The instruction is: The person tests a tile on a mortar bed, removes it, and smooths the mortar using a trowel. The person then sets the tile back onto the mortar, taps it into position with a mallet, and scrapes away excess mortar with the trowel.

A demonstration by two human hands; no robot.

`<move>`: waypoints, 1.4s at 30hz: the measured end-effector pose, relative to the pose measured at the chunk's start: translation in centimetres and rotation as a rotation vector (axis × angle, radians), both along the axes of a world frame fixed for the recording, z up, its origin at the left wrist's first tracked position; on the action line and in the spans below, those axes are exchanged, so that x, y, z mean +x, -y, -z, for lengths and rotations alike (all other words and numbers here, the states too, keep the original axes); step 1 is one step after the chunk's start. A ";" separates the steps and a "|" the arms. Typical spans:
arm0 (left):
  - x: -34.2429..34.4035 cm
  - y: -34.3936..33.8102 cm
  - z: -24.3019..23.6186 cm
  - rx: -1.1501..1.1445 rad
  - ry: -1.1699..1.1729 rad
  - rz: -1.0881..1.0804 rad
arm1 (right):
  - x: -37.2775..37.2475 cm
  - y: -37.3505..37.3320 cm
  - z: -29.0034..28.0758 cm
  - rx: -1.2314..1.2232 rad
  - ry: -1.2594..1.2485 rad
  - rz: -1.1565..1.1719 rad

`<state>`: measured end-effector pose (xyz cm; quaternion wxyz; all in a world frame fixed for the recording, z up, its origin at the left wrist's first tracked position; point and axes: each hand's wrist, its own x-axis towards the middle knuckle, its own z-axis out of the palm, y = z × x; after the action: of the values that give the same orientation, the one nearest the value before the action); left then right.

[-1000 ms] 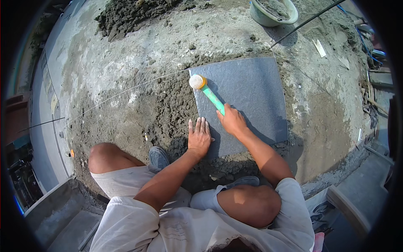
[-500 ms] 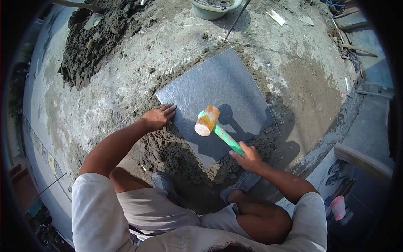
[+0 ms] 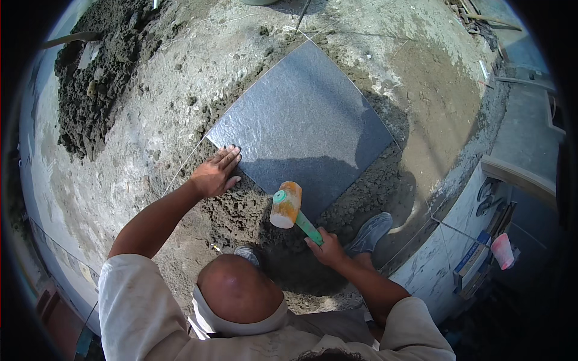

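Observation:
A large square grey tile (image 3: 307, 114) lies diamond-wise on a bed of rough mortar (image 3: 232, 216). At its left corner my left hand (image 3: 215, 172) rests with fingers stretched out, their tips on the tile's edge. My right hand (image 3: 326, 247) is closed round the green handle of a mallet (image 3: 287, 206). The mallet's stained white-and-orange head is over the tile's near corner and partly hides it. Whether the head touches the tile cannot be told.
A dark mortar heap (image 3: 90, 102) stands at the far left, with a wooden-handled tool (image 3: 69, 40) in it. A taut string (image 3: 183, 165) runs to the tile's left corner. Beyond the far corner stands a thin rod (image 3: 304, 13). A pink cup (image 3: 502, 251) and a plank (image 3: 524, 178) are at right.
The mallet and my right hand have moved nearer to me, from over the tile toward its near corner. My left hand stays at the left corner. My legs have shifted and the view has moved.

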<state>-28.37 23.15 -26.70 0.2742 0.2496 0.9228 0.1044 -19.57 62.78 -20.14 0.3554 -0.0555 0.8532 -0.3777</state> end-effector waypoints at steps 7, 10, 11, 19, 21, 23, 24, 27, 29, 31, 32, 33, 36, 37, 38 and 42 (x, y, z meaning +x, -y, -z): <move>0.8 0.2 0.5 0.090 -0.148 -0.044 | -1.3 5.2 -0.8 0.011 -0.065 0.002; 0.8 -0.1 0.5 0.159 -0.246 -0.075 | -1.8 7.1 -0.8 -0.137 -0.158 0.115; 0.6 -0.2 0.4 0.166 -0.277 -0.081 | -1.2 7.2 0.2 -0.150 -0.181 0.162; -2.5 -2.4 -0.6 0.143 -0.058 -0.309 | 2.5 7.3 1.4 -0.023 0.159 0.372; -4.4 -4.5 -2.4 0.019 -0.079 -0.449 | 3.6 6.6 1.1 -0.052 0.017 0.413; -3.8 -3.8 -0.4 0.079 -0.292 -0.573 | 4.1 7.2 0.3 -0.064 0.012 0.454; -3.8 -4.2 -0.3 0.056 -0.213 -0.628 | 4.3 7.1 0.0 -0.072 0.002 0.464; -3.9 -5.7 0.2 0.032 -0.080 -0.662 | 7.2 6.0 1.4 -0.107 -0.153 0.562; -4.1 -6.5 0.3 0.041 -0.044 -0.667 | 9.5 5.2 2.5 -0.086 -0.032 0.645; -3.8 -5.9 0.8 0.071 -0.047 -0.666 | 10.5 5.7 2.8 -0.101 0.100 0.709; -3.8 -5.7 0.9 0.066 -0.045 -0.672 | 10.6 6.1 2.6 -0.152 0.158 0.746; -3.6 -5.5 1.0 0.060 -0.042 -0.681 | 10.5 6.5 2.2 -0.204 0.216 0.778; -3.4 -5.1 1.6 0.059 -0.064 -0.690 | 8.5 7.0 1.1 -0.250 0.204 0.857; -3.5 -5.4 1.5 0.045 -0.061 -0.690 | 7.5 6.7 0.8 -0.256 0.203 0.870; -3.4 -5.5 1.5 0.040 -0.065 -0.678 | 6.4 6.2 0.5 -0.250 0.021 0.812; -3.2 -5.1 1.8 0.086 -0.096 -0.658 | 4.7 4.3 0.2 -0.135 -0.255 0.641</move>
<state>-31.59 28.29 -28.50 0.1712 -0.0459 0.9606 0.2141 -14.86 58.43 -20.30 0.1050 0.1451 0.8378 -0.5158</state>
